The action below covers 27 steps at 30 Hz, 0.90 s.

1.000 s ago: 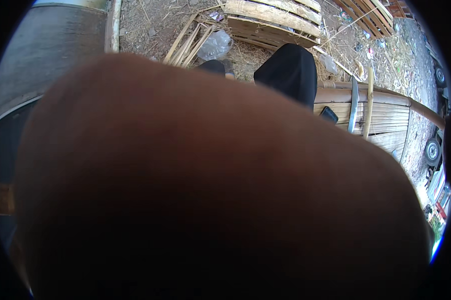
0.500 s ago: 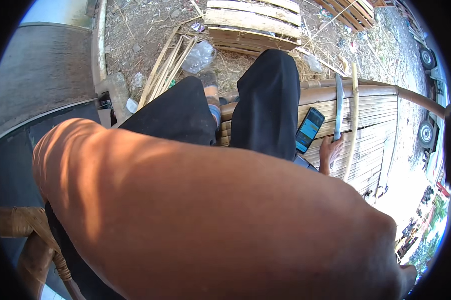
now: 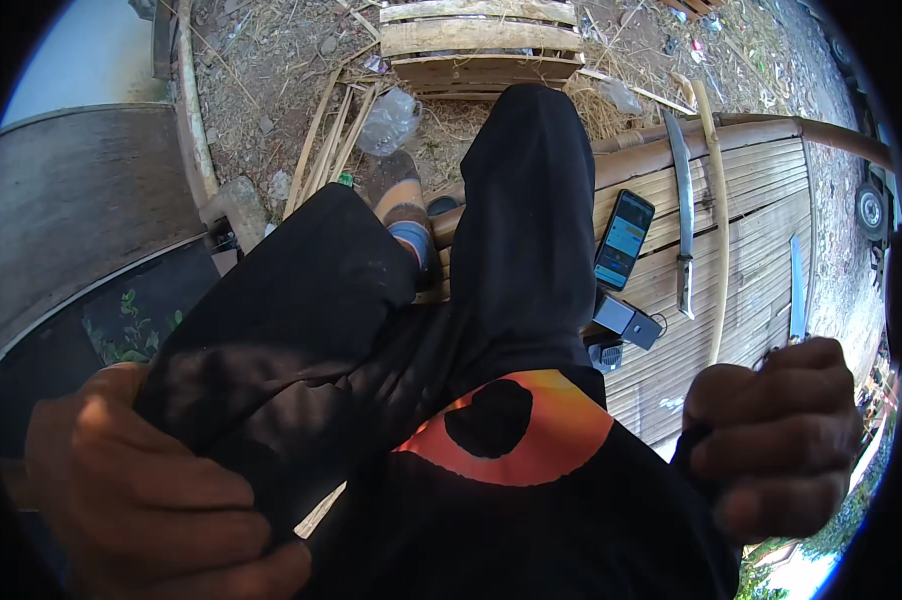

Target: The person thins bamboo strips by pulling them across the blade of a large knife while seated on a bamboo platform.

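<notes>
A black shirt (image 3: 531, 530) with an orange-red print spreads across my lap. At the lower left, my left hand (image 3: 161, 490) is closed with curled fingers, pinching dark cloth that looks like the shirt's edge. My right hand (image 3: 776, 440) makes a fist at the right, gripping the shirt's other side. Black trousers (image 3: 531, 210) cover my bent legs. To the right of my knee, a machete (image 3: 683, 190) with a dark handle lies untouched on the bamboo bench (image 3: 751, 215), beside a long thin stick (image 3: 717, 220).
A phone (image 3: 625, 240) with a lit screen lies on the bench, near a small grey box-shaped device (image 3: 626, 320). A blue blade-like strip (image 3: 797, 290) rests farther right. Beyond my feet are a wooden crate (image 3: 481, 40), a clear plastic bag (image 3: 389, 122) and wood strips (image 3: 333, 145).
The bare arm that crossed the view has gone. The hand at the machete's handle has let go, and the machete has shifted slightly. Both my hands now grip cloth at the sides.
</notes>
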{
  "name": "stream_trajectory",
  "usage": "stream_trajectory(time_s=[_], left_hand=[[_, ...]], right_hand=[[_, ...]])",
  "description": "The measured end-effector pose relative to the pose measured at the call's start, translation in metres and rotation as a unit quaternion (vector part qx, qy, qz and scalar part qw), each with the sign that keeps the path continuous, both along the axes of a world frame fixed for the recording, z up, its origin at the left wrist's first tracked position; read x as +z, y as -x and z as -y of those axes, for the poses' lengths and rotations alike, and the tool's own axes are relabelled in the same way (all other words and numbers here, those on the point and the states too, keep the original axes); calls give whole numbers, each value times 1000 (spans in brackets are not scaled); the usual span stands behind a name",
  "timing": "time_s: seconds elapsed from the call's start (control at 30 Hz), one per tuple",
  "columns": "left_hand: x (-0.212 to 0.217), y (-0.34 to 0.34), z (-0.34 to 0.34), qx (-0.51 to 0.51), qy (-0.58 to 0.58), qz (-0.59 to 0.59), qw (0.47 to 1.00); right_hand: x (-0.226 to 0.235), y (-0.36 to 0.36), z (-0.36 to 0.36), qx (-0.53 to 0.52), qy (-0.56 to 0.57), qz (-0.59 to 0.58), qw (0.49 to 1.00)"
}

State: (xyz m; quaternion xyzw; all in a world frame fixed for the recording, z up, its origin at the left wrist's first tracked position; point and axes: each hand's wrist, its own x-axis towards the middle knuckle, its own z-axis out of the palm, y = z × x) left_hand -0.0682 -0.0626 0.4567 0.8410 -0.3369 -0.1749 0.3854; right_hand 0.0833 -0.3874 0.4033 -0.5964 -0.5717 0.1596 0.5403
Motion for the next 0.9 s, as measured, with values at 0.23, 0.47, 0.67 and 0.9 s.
stream_trajectory(time_s=[0.23,0.47,0.67,0.9], left_hand=[[7,-2,1,15,26,-24,999],[6,-9,-2,21,-50,12,998],[2,7,-5,46,-18,14,999],[4,10,-6,60,-33,19,997]], right_hand=[[20,12,-20,156,-29,62,985],[22,9,-29,177,-22,70,981],[32,9,-30,182,-18,85,979],[30,7,-26,188,-40,89,977]])
